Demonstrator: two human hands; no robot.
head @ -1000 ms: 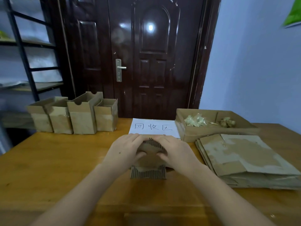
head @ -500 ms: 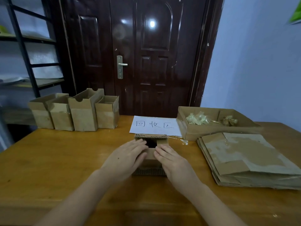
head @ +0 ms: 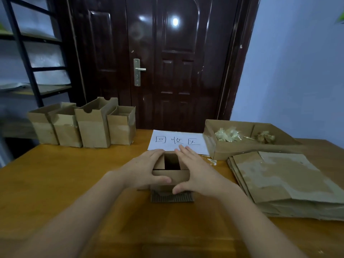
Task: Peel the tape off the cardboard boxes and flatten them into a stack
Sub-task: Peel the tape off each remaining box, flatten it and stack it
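A small brown cardboard box (head: 172,176) stands in the middle of the wooden table (head: 55,183), its top open and dark inside. My left hand (head: 147,170) grips its left side, thumb across the near wall. My right hand (head: 197,174) holds the right side, fingers stretched over the top edge. A corrugated flap sticks out flat below the box. Several upright boxes (head: 81,125) wait in a row at the back left. A stack of flattened cardboard (head: 290,183) lies at the right.
A white paper sheet with handwritten characters (head: 176,141) lies behind the box. A shallow cardboard tray (head: 232,149) at the back right holds crumpled tape. A dark door and a metal shelf rack (head: 28,62) stand beyond the table.
The box, pressed low under both palms a second ago, now stands with its top open. My hands have shifted from on top of it to its two sides.
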